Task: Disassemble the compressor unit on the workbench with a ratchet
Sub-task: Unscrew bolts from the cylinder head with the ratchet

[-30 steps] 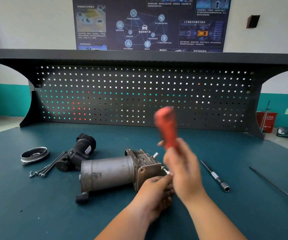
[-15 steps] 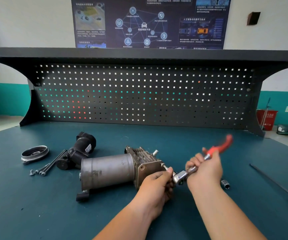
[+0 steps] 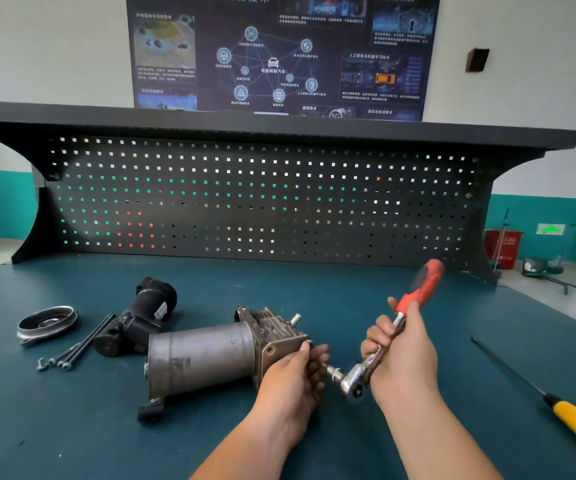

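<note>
Compressor unit [image 3: 206, 358] lying on its side mid-surface [image 3: 314, 282], slightly toward the left edge. Left hand [image 3: 293, 379] closed around its finned right end. Right hand [image 3: 400, 355] wrapped round the ratchet [image 3: 383, 344], red grip tilted up toward the back edge, head low beside the unit, apparently seated on a fastener there. Loose bolts [image 3: 71, 351] and ring [image 3: 47, 323] near the left edge.
</note>
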### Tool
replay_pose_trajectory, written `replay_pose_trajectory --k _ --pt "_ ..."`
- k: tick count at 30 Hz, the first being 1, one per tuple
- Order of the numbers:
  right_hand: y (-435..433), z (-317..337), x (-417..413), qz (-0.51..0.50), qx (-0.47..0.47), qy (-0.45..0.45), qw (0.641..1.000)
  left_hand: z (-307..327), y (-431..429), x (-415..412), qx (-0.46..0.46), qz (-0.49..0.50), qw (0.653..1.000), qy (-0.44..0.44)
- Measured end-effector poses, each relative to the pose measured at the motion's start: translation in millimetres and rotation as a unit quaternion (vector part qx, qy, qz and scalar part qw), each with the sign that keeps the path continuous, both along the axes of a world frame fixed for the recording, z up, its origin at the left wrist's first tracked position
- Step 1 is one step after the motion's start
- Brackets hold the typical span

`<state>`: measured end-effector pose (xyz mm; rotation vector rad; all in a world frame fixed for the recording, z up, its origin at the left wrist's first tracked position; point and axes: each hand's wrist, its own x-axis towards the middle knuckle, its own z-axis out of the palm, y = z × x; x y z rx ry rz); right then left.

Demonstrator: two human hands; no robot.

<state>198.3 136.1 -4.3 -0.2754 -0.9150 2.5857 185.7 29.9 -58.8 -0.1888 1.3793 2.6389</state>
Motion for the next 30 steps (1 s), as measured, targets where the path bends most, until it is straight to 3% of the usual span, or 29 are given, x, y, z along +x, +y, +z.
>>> replay_pose_trajectory --k 3,4,5,6,8,9,10,11,13,16,17,18,21,24,30 --pt "29 -4 18 -0.037 0.202 0.086 0.975 0 0 -1 0.003 -0.012 1.000 -0.010" --pt "41 -8 27 -0.048 0.307 0.111 0.944 0 -1 -1 0.006 -0.014 1.000 -0.012" --pt "54 -12 35 -0.059 0.433 0.128 0.891 0 -1 -2 0.008 -0.015 1.000 -0.015" --pt "66 -18 44 -0.078 0.567 0.136 0.809 1 -1 -1 0.008 -0.015 1.000 -0.019" --pt "91 -31 54 -0.111 0.792 0.119 0.589 4 0 0 0.005 -0.010 1.000 -0.028" --pt "98 -37 58 -0.103 0.860 0.100 0.489 5 -1 1 0.005 -0.004 0.999 -0.033" --pt "103 -43 61 -0.078 0.899 0.077 0.423 6 -1 1 0.006 0.000 0.999 -0.040" --pt "108 -49 63 -0.053 0.915 0.064 0.395 7 -1 2 0.006 0.003 0.999 -0.045" --pt "115 -55 62 -0.018 0.913 0.043 0.404 8 0 4 0.017 0.014 0.998 -0.058" --pt "116 -60 54 -0.001 0.942 0.050 0.333 11 4 7 0.072 0.033 0.993 -0.085" --pt "113 -59 52 -0.016 0.941 0.072 0.331 12 7 8 0.093 0.039 0.990 -0.095" --pt "108 -56 53 -0.016 0.941 0.070 0.330 13 10 9 0.116 0.043 0.987 -0.103" --pt "114 -70 53 -0.017 0.923 0.053 0.381 16 18 11 0.191 0.055 0.973 -0.115" --pt "117 -70 51 -0.017 0.929 0.041 0.367 22 26 18 0.228 0.059 0.964 -0.121" --pt "116 -70 53 -0.013 0.923 0.046 0.382 27 12 47 0.171 0.020 0.984 -0.034"
